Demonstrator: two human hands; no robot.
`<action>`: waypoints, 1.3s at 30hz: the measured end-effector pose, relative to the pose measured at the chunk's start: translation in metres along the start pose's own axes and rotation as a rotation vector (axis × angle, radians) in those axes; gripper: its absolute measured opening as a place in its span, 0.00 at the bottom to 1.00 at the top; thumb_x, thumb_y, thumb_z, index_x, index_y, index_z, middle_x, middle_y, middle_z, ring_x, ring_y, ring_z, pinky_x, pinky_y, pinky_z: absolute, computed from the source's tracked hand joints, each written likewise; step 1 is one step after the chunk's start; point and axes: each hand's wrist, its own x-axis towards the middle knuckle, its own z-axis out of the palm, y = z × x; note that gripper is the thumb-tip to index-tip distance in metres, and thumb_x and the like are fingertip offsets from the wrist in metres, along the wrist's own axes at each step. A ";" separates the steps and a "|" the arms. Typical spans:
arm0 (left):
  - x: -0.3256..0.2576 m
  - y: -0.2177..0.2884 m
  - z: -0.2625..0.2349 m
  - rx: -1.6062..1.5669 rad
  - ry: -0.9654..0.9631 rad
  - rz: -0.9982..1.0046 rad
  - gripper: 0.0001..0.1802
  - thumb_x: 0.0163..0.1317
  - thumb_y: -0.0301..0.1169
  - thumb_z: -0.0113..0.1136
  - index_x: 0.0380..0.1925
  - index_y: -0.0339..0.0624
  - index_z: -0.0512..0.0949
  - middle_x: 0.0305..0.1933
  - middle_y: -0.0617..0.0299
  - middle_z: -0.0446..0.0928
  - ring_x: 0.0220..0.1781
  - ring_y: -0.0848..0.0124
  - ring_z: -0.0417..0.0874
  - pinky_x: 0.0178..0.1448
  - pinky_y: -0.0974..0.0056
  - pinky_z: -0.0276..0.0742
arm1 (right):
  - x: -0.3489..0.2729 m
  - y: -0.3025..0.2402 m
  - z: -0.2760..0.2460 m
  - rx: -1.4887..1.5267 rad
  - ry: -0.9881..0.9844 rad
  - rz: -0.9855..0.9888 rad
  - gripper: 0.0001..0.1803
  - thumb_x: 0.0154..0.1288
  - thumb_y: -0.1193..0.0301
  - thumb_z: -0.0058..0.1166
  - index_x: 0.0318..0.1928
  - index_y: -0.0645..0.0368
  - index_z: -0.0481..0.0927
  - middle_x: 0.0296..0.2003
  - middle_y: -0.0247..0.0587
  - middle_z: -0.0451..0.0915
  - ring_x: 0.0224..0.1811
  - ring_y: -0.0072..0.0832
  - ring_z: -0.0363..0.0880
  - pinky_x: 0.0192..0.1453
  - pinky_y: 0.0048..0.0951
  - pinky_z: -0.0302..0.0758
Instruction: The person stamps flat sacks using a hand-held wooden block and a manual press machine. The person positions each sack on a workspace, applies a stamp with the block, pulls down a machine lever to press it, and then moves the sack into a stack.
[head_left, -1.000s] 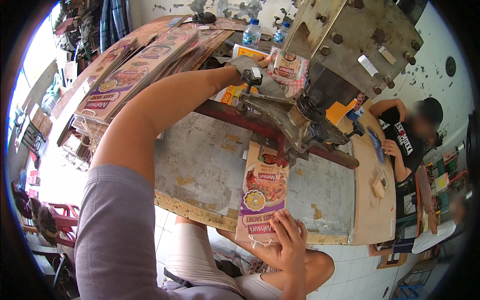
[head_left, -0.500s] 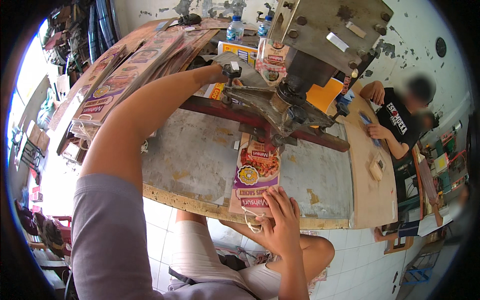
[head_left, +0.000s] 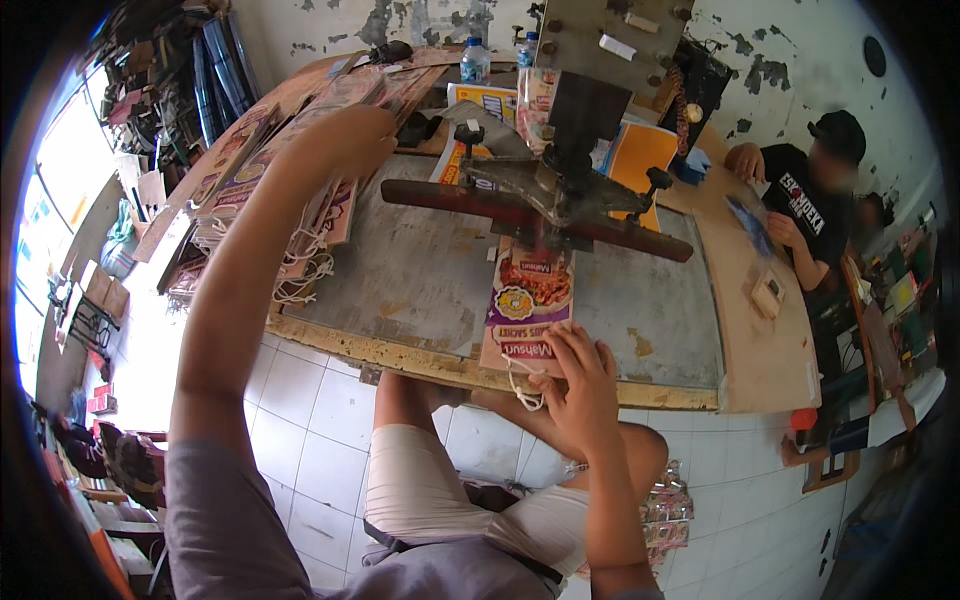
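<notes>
A long printed card strip (head_left: 530,285) with a white string (head_left: 526,388) at its near end lies on the grey metal plate (head_left: 420,260). Its far end goes under the red crossbar (head_left: 645,235) of a heavy metal press (head_left: 560,170). My right hand (head_left: 580,375) rests on the strip's near right corner, fingers stretched out on the card and thumb beside the string. Raised to the left of the press, my left hand (head_left: 365,140) is over the stacked strips; its fingers are blurred, and whether it holds anything does not show.
Stacks of printed strips with strings (head_left: 310,250) lie left of the plate. Two water bottles (head_left: 475,62) stand behind. At the right, a person (head_left: 815,190) handles something blue beside a small wooden block (head_left: 767,294). More printed pieces (head_left: 665,515) lie on the tiled floor.
My left hand has moved from the press's knob leftward to above the stacks. My right hand stays on the strip. The whole view has shifted, showing more of the strings.
</notes>
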 end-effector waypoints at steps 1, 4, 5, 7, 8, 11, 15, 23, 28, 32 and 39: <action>-0.039 0.014 -0.007 -0.087 0.148 -0.005 0.17 0.75 0.37 0.58 0.50 0.38 0.89 0.52 0.42 0.90 0.56 0.44 0.91 0.64 0.44 0.84 | 0.001 -0.003 0.003 0.015 0.004 -0.007 0.35 0.74 0.53 0.68 0.74 0.54 0.79 0.77 0.40 0.76 0.83 0.45 0.68 0.84 0.62 0.61; -0.104 0.071 0.028 -0.359 0.282 0.107 0.17 0.75 0.38 0.65 0.57 0.44 0.88 0.53 0.46 0.90 0.57 0.46 0.91 0.67 0.46 0.83 | -0.005 0.002 0.000 0.007 0.020 0.030 0.34 0.74 0.53 0.67 0.74 0.53 0.79 0.77 0.40 0.76 0.84 0.44 0.68 0.85 0.61 0.60; -0.120 0.082 0.051 -0.409 0.238 0.204 0.19 0.74 0.39 0.67 0.59 0.44 0.87 0.56 0.47 0.89 0.59 0.46 0.90 0.68 0.46 0.83 | -0.007 0.000 -0.001 0.018 0.012 0.037 0.34 0.73 0.53 0.67 0.74 0.53 0.79 0.77 0.40 0.76 0.84 0.44 0.68 0.85 0.61 0.60; -0.133 0.098 0.108 -0.483 0.197 0.327 0.24 0.72 0.42 0.69 0.62 0.43 0.85 0.63 0.47 0.86 0.65 0.46 0.86 0.72 0.46 0.80 | -0.004 -0.003 -0.005 0.028 0.004 0.046 0.34 0.73 0.54 0.67 0.75 0.53 0.79 0.77 0.40 0.75 0.84 0.43 0.67 0.85 0.61 0.60; -0.137 0.108 0.134 -0.506 0.191 0.351 0.26 0.71 0.43 0.70 0.65 0.42 0.84 0.66 0.47 0.84 0.68 0.46 0.84 0.74 0.46 0.78 | -0.004 -0.003 -0.004 0.028 0.009 0.045 0.34 0.73 0.55 0.67 0.75 0.52 0.78 0.77 0.40 0.75 0.84 0.43 0.67 0.85 0.60 0.60; -0.134 0.126 0.177 -0.591 0.206 0.355 0.33 0.70 0.45 0.71 0.70 0.40 0.80 0.74 0.47 0.79 0.77 0.45 0.77 0.81 0.45 0.70 | -0.001 -0.001 -0.002 0.016 0.011 0.030 0.33 0.74 0.55 0.67 0.74 0.52 0.79 0.75 0.40 0.76 0.84 0.43 0.67 0.86 0.58 0.61; -0.126 0.131 0.202 -0.560 0.288 0.378 0.36 0.70 0.47 0.70 0.73 0.40 0.78 0.79 0.47 0.76 0.82 0.47 0.72 0.85 0.44 0.64 | -0.001 0.001 0.005 0.004 0.012 0.016 0.33 0.74 0.55 0.67 0.74 0.51 0.79 0.75 0.40 0.76 0.84 0.43 0.67 0.85 0.58 0.62; -0.123 0.133 0.204 -0.532 0.262 0.405 0.37 0.69 0.47 0.71 0.73 0.38 0.78 0.81 0.49 0.75 0.83 0.48 0.72 0.85 0.44 0.63 | -0.005 0.002 -0.002 0.020 -0.021 -0.002 0.34 0.71 0.58 0.71 0.73 0.55 0.79 0.74 0.41 0.77 0.84 0.43 0.68 0.85 0.58 0.63; -0.124 0.132 0.206 -0.549 0.250 0.389 0.38 0.68 0.46 0.71 0.74 0.38 0.78 0.81 0.48 0.75 0.84 0.49 0.72 0.86 0.44 0.62 | -0.004 0.000 -0.003 0.026 -0.013 -0.016 0.33 0.70 0.58 0.72 0.71 0.57 0.81 0.73 0.42 0.78 0.83 0.42 0.69 0.85 0.57 0.64; -0.125 0.130 0.203 -0.544 0.235 0.391 0.38 0.67 0.46 0.71 0.74 0.38 0.78 0.81 0.47 0.75 0.85 0.49 0.71 0.87 0.44 0.61 | -0.003 0.002 -0.002 0.018 -0.008 -0.032 0.35 0.70 0.55 0.72 0.71 0.57 0.81 0.73 0.41 0.78 0.83 0.42 0.69 0.85 0.58 0.64; -0.124 0.130 0.204 -0.550 0.229 0.394 0.39 0.66 0.45 0.72 0.74 0.39 0.78 0.81 0.47 0.75 0.86 0.49 0.70 0.88 0.43 0.60 | -0.004 0.007 -0.001 0.029 -0.016 -0.045 0.36 0.69 0.54 0.72 0.72 0.57 0.80 0.73 0.42 0.77 0.83 0.44 0.68 0.84 0.59 0.64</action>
